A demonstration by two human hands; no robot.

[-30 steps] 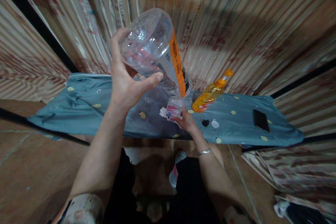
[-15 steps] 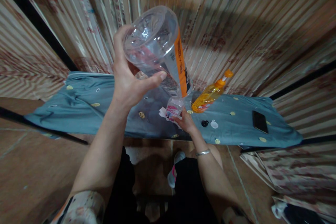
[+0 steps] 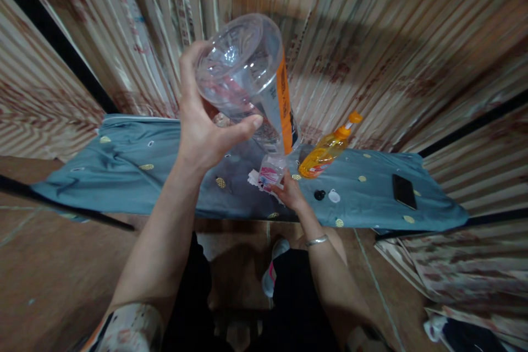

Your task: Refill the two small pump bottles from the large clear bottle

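Note:
My left hand (image 3: 202, 121) is wrapped round a large clear plastic bottle (image 3: 247, 71) with an orange label strip. The bottle is tipped with its base up towards me and its neck end down. Below that end, my right hand (image 3: 291, 190) grips a small clear bottle (image 3: 270, 171) with a pink print, just over the cloth. The two bottles meet or nearly meet; the exact contact is hidden. Under the small bottle lies a crumpled whitish paper (image 3: 258, 180). Right of my right hand are a small black cap (image 3: 319, 194) and a white cap (image 3: 334, 196).
A pump bottle of orange liquid (image 3: 325, 151) stands on the blue-green cloth (image 3: 165, 187) covering the narrow table. A black phone (image 3: 404, 191) lies at the right end. Striped curtains (image 3: 350, 38) hang behind, and dark poles (image 3: 61, 44) run along both sides.
Both hands keep their grips on the bottles, and the large bottle stays tipped. The view has shifted slightly, moving the table items a little left in the picture.

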